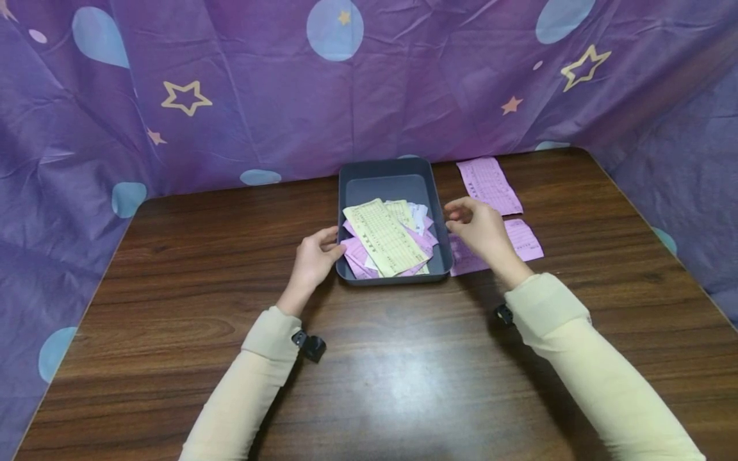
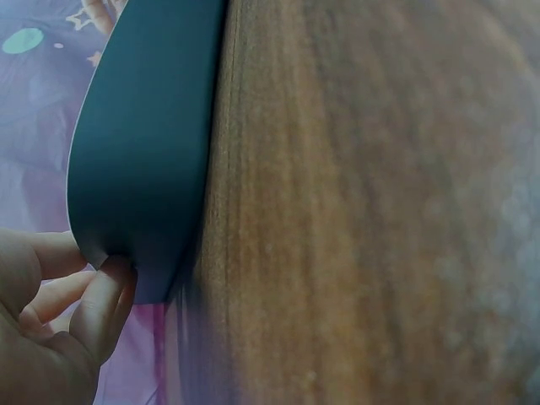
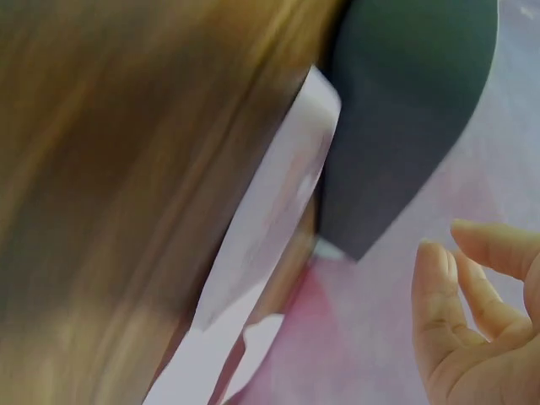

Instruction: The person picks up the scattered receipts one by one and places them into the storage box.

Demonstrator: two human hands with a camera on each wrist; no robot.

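Note:
A dark grey rectangular tray stands near the table's back edge. Loose printed paper slips are heaped in its front half, with a yellow slip on top and pink and white ones beneath. My left hand pinches the tray's left rim; the left wrist view shows thumb and fingers on either side of the wall. Just off the tray's right side hovers my right hand, fingers loosely bent, nothing between them. Under that hand lies a pink slip, partly hidden by it.
Another pink slip lies flat behind the right hand, close to the back edge. The brown wooden table extends to the left and in front of the tray. Purple cloth with stars and dots hangs behind the table.

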